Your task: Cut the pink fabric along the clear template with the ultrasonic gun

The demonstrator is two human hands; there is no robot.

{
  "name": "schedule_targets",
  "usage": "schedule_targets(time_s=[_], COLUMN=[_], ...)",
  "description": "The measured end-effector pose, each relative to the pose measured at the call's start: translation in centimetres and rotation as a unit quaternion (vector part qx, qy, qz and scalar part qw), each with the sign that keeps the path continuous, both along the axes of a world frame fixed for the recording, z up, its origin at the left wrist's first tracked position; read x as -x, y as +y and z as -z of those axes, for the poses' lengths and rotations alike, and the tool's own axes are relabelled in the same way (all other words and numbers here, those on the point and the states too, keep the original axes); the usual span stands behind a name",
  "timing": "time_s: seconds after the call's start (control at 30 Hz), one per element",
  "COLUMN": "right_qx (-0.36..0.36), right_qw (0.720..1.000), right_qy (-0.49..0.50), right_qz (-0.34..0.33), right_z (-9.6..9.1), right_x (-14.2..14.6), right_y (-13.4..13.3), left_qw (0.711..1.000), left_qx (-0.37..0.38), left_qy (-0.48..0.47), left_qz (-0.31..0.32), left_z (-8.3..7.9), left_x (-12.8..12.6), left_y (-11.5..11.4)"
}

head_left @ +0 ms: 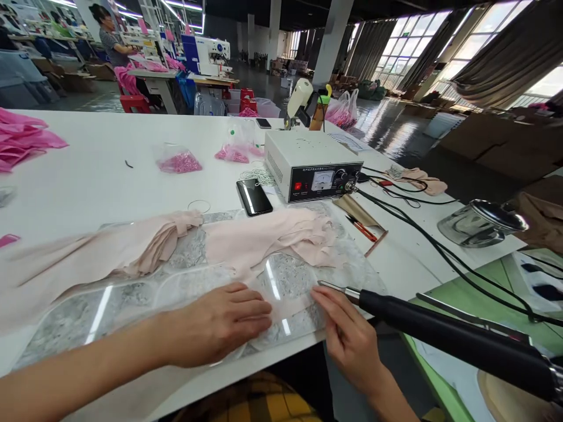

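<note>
My left hand (220,322) lies flat, fingers stretched out, pressing on a clear plastic template (189,287) that covers pale pink fabric (264,234) on the white table (88,176). My right hand (347,340) rests beside it with its fingers out, fingertips touching a strip of the pink fabric (294,305) under the template's edge. A black handheld tool with a metal tip (440,331) lies just right of my right hand, its tip near my fingers; neither hand grips it.
A white control box with a dial and red switch (312,170) stands behind the fabric, a black cable (440,246) running from it. A black phone (254,197), bags of pink beads (179,161), a steel lid (481,223) and pens (363,228) lie around. A person works at far sewing machines (109,35).
</note>
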State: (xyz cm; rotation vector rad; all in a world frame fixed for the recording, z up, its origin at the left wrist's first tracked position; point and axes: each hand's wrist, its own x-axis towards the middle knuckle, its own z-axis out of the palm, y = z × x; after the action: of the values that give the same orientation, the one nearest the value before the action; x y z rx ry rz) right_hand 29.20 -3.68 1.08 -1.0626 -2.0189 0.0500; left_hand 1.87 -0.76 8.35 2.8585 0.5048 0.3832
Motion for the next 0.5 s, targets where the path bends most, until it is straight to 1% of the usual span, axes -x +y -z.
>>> schedule_targets(time_s=[0.03,0.1,0.2,0.33,0.5], right_qx=[-0.003,-0.009,-0.007,-0.010,-0.025], right_qw=[1.000,1.000,1.000,0.999,0.999], right_qy=[0.007,0.016,0.025,0.039,0.036], right_qz=[0.002,0.004,0.001,0.000,0.000], right_z=[0.1,0.5,1.1,1.6,2.1], right_x=[-0.2,-0.7,-1.2,-1.4,-1.5], right_y=[-0.4,-1.0,-1.6,-1.7,-1.7], left_qw=[1.000,0.998,0.999,0.999,0.999], left_qx=[-0.017,-0.034,-0.029,-0.017,-0.019], left_qy=[-0.008,0.000,0.013,0.007,-0.002], left_qz=[0.022,0.044,0.038,0.033,0.040], left_z=[0.7,1.9,2.9,3.1,3.1], left_x=[-0.6,-1.4,-1.6,-1.4,-1.3], left_y=[0.4,1.1,1.4,1.3,1.2])
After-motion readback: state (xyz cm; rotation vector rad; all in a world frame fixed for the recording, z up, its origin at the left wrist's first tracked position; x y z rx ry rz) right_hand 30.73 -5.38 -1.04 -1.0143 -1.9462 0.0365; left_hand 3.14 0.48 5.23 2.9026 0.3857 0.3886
